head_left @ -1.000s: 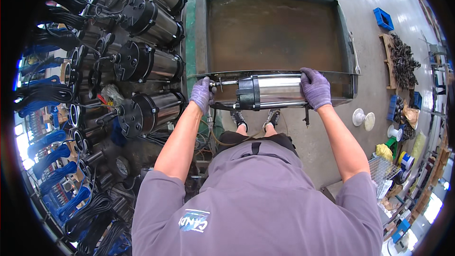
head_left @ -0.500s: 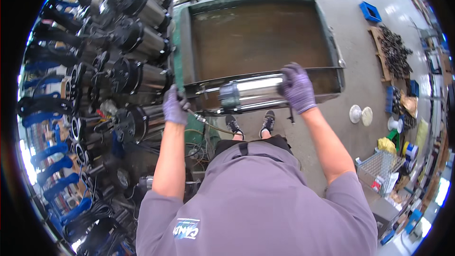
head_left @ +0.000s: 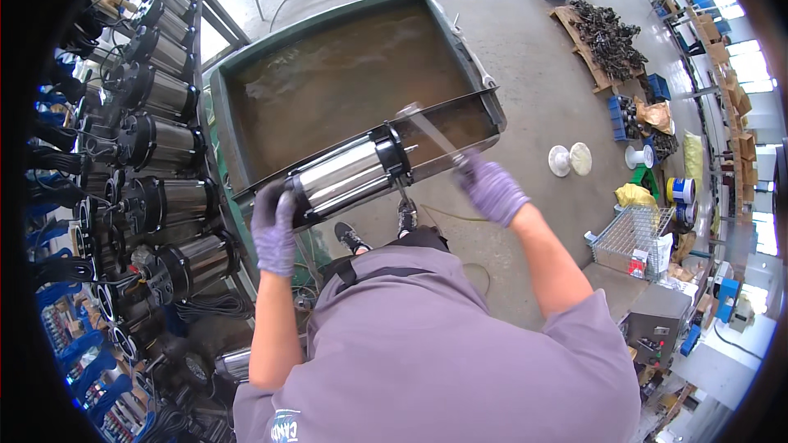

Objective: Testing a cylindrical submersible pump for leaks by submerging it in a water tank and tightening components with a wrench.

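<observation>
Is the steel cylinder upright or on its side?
On its side: the steel cylinder lies lengthwise along the near side of the tank, left hand at one end.

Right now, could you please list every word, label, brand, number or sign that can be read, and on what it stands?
Grey shirt: pale lettering on a blue print, near the lower edge; I do not copy wording.
Red and white packet at the wire basket: any marking too small to read.
Grey box nearby: any marking too small to read.
</observation>
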{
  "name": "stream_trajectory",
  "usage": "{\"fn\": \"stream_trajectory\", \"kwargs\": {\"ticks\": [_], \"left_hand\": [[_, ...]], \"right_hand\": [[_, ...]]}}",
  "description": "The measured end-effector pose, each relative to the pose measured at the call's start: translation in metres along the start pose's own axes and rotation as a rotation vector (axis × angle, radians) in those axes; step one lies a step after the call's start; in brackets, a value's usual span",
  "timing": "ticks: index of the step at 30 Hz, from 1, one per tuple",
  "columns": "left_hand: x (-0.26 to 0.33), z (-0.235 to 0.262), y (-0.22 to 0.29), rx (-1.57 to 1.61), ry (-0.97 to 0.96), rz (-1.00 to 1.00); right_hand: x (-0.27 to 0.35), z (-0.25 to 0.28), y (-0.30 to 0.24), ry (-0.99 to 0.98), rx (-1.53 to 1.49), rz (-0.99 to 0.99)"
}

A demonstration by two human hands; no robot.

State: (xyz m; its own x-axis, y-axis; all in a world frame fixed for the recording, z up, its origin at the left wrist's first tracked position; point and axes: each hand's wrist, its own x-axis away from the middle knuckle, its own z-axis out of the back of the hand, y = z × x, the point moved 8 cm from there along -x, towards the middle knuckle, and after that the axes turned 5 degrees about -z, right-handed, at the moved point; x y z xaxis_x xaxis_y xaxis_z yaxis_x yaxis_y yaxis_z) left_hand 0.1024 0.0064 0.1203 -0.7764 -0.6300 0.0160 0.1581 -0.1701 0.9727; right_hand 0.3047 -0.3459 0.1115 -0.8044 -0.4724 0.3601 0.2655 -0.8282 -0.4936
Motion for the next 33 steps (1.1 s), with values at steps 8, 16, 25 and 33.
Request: {"fn": "stream_trajectory", "kwargs": {"ticks": [8, 16, 25, 33], "left_hand": [[0.063, 0.113, -0.183, -0.495, 0.285, 0.296], [0.086, 0.1, -0.265, -0.392, 0.036, 0.483], [0.129, 0.099, -0.112, -0.629, -0.21, 0.502], [0.073, 0.082, -0.025, -0.4, -0.121, 0.29]], "right_hand": [[-0.08, -0.015, 0.237, 0.103, 0.141, -0.299], [-0.111, -0.045, 0.254, 0.246, 0.115, -0.416], [0.0, -0.072, -0.026, 0.001, 0.0, 0.398], [-0.009, -0.142, -0.052, -0.187, 0.11, 0.322]]}}
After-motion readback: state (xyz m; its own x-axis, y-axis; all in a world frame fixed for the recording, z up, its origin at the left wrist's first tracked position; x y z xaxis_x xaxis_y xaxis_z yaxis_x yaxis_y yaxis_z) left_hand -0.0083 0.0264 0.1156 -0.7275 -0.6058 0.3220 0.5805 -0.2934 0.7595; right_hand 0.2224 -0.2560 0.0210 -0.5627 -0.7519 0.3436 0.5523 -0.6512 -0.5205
